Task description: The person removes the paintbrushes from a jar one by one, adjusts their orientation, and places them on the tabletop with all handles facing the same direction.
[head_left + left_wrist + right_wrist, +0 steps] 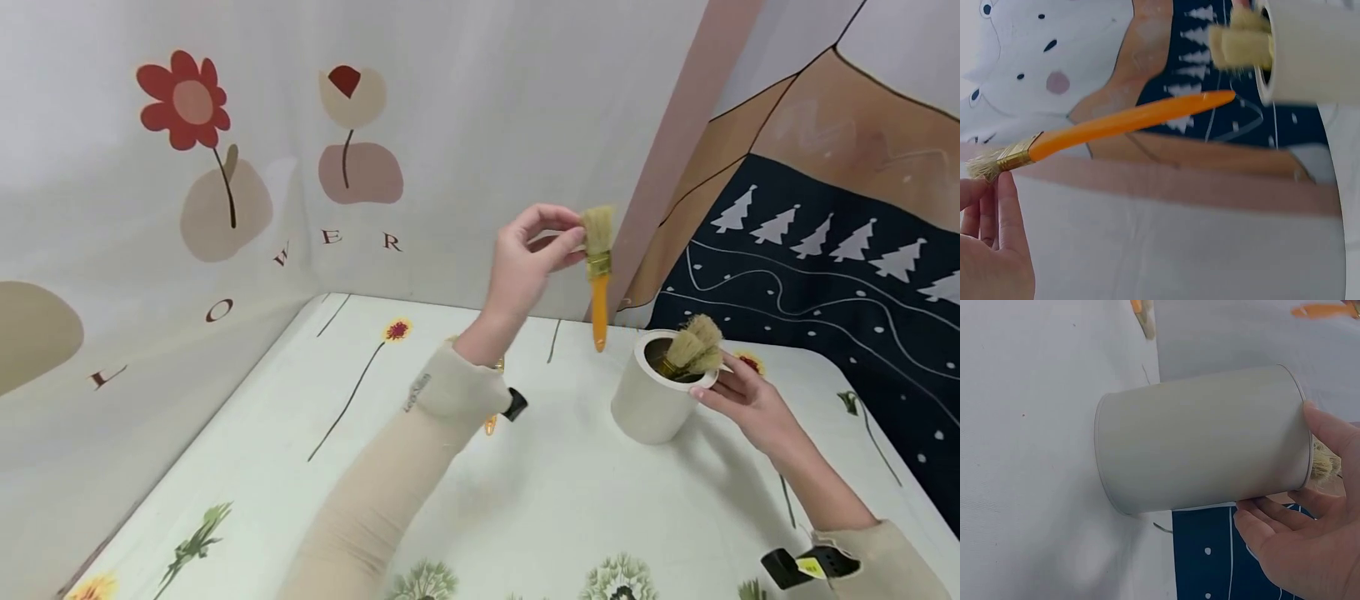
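White hanging cloth [480,125] stands behind the table, printed with two tall flowers and five letters; to the right hangs a dark blue cloth [795,271] with a row of six pale trees, the last cut by the picture's edge. The table [570,467] has a pale covering with flowers on it.

One paintbrush [599,292] is held up in the air, left of the container's mouth and apart from it. Its slim orange handle is smooth and tapers to a rounded end, its metal band is gold-coloured, and its short, flat bristles are pale straw. It hangs nearly vertical, bristles uppermost. The left hand [525,254] pinches it by the bristle end between thumb and fingers.

One off-white, plain, cylindrical container [648,408] stands upright near the table's far edge. The right hand [750,408] grips it near the rim, thumb on one side and fingers on the other. At least two bristle heads [693,346] stick out of its top, leaning toward that hand; overlap makes an exact count impossible.

One further orange brush [491,426] lies on the table, mostly hidden behind the left sleeve [457,387]. Each cuff has one black device [516,404] by it.
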Demonstrator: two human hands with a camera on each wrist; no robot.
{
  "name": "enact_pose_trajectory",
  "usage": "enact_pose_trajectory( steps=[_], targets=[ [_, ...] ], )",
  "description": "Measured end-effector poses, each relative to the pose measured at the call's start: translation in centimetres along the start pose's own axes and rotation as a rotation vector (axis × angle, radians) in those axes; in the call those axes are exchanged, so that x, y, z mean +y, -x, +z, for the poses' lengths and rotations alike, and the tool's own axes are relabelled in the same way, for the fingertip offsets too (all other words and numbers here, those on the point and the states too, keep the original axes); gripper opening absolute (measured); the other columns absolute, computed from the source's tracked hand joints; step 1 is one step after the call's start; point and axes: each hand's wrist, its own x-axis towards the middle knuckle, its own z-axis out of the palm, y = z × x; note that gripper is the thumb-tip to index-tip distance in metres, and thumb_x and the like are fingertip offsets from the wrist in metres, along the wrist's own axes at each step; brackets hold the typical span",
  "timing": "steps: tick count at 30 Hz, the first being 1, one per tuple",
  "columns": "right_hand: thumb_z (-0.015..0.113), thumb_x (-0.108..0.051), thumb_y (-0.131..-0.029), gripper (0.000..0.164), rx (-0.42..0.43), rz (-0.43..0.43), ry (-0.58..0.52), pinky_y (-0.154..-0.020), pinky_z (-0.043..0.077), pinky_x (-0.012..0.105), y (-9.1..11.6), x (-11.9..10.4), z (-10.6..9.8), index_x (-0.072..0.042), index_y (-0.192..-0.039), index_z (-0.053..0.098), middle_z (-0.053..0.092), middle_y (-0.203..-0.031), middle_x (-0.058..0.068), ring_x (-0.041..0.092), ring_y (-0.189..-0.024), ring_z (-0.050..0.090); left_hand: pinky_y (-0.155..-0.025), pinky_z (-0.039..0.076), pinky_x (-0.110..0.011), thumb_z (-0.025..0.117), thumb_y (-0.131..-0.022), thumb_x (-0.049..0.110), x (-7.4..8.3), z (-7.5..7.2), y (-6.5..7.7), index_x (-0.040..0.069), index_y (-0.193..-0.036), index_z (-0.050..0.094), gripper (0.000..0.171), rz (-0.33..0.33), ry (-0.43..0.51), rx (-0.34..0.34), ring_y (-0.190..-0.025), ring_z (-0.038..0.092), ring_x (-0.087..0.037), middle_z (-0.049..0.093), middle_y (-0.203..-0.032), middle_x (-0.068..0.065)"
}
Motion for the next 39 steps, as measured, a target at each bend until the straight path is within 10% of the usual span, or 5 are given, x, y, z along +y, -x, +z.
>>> enact_pose_trajectory(
  steps=[19, 39],
  targets=[
    [0.056, -0.039, -0.102, 0.087, 0.006, -0.014, 0.018, -0.113, 0.034, 0.063, -0.1, -0.1, -0.1, -0.012, -0.161, -0.001, 0.018, -0.162, 0.029, 0.050, -0.144, 0.030, -0.084, 0.061, -0.022, 0.066, -0.095, 0.007, 2.1, -14.3, 1.4, 0.012, -0.103, 0.063, 0.010, -0.182, -0.207, 0.189, -0.092, 0.069, -0.011, 0.065, -0.100, 0.000],
    [0.056, -0.039, -0.102, 0.088, 0.001, 0.000, 0.004, -0.113, 0.032, 0.065, 0.0, 0.0, 0.1, -0.010, -0.160, -0.003, 0.018, -0.161, 0.031, 0.051, -0.144, 0.029, -0.086, 0.057, -0.013, 0.060, -0.100, 0.016, -3.7, -23.1, 3.9, 0.014, -0.114, 0.060, 0.014, -0.574, -0.402, 0.352, -0.093, 0.063, -0.006, 0.060, -0.106, 0.004]
  ],
)
